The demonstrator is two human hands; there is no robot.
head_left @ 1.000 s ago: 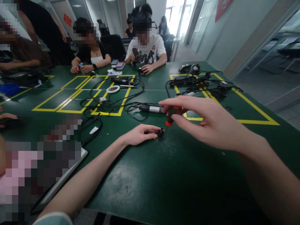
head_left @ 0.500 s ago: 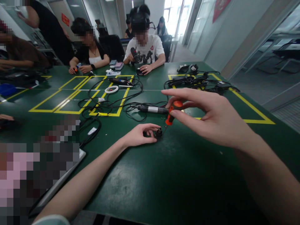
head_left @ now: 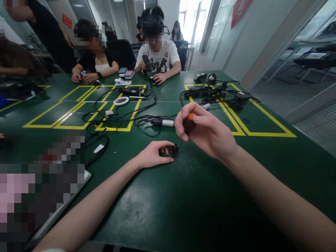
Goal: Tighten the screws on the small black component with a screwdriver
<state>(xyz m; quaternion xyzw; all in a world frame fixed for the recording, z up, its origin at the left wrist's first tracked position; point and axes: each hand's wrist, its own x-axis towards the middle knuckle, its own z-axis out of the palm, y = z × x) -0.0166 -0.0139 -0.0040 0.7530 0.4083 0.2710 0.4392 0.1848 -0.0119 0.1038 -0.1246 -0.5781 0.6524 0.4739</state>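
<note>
The right hand (head_left: 207,134) is wrapping the orange-black screwdriver (head_left: 189,122), hiding most of it; its tip is barely showing. The left hand (head_left: 153,157) is pinching a small black fitting (head_left: 173,150) against the green table (head_left: 183,203).

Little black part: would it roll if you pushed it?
The little black part would likely skid; it looks small and light, and the left hand steadies it. It looks round, so tipped over it might roll. It seems stiff under the screwdriver.
</note>
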